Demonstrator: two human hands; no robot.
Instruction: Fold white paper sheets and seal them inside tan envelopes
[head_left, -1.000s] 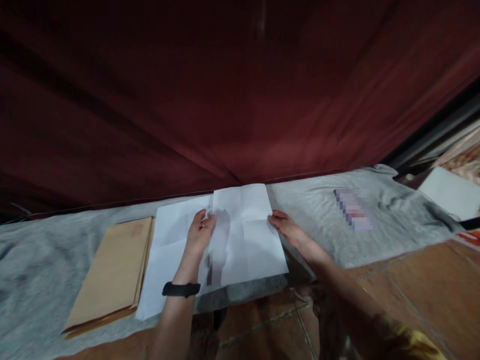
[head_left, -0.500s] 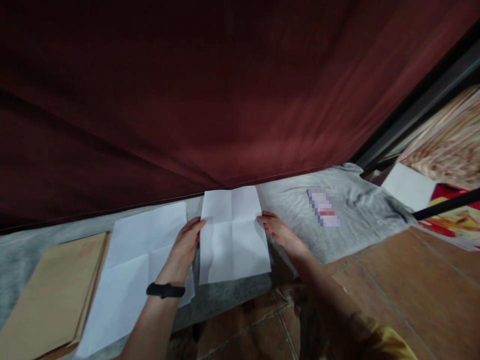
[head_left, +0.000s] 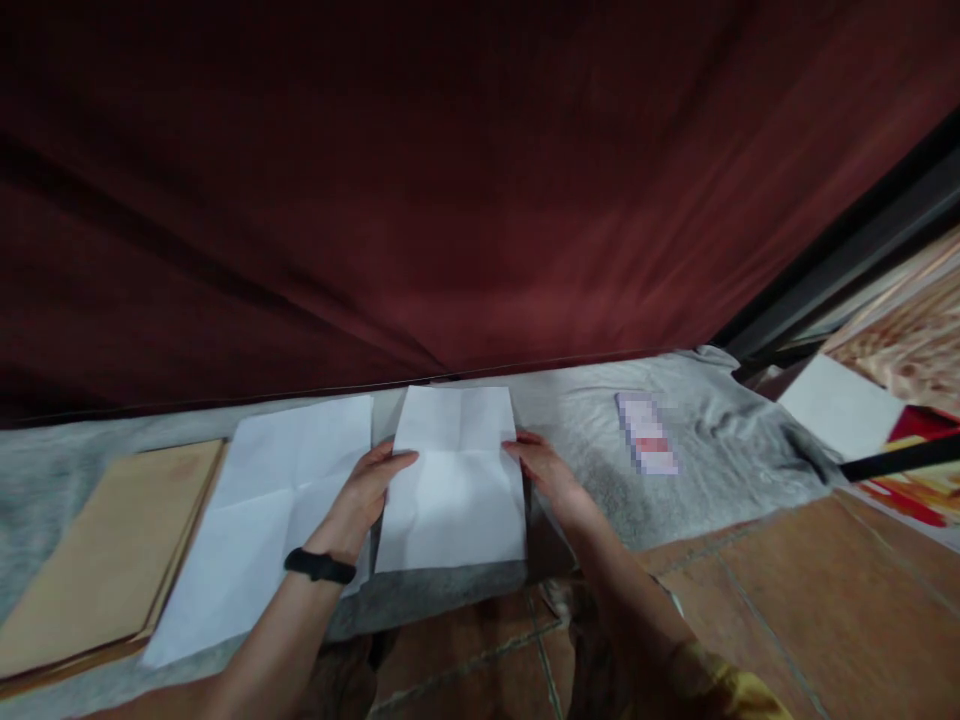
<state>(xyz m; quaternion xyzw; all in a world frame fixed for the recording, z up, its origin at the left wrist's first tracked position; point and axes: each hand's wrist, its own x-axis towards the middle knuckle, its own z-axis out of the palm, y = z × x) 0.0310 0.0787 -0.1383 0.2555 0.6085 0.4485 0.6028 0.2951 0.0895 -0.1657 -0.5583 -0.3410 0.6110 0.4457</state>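
A creased white sheet of paper (head_left: 454, 500) is held up between my two hands over the grey cloth. My left hand (head_left: 373, 480) pinches its left edge, thumb on the front face; a black band (head_left: 320, 566) circles that wrist. On the opposite edge, my right hand (head_left: 541, 465) grips the paper with thumb and fingers. Beside my left forearm lie more white sheets (head_left: 255, 540) with cross-shaped fold lines, partly covered by the arm. Further left rests a stack of brown envelopes (head_left: 112, 560).
Grey cloth (head_left: 577, 400) covers the low surface. A pixelated pinkish item (head_left: 646, 432) lies on it at right. Behind hangs a dark red curtain (head_left: 450, 200). A black bar (head_left: 900, 458), a white panel (head_left: 840, 405) and brown floor tiles (head_left: 757, 590) are at the right.
The held sheet's upper half now tips back more, bending at the middle crease. Both hands keep their hold on its side edges. The view has shifted slightly.
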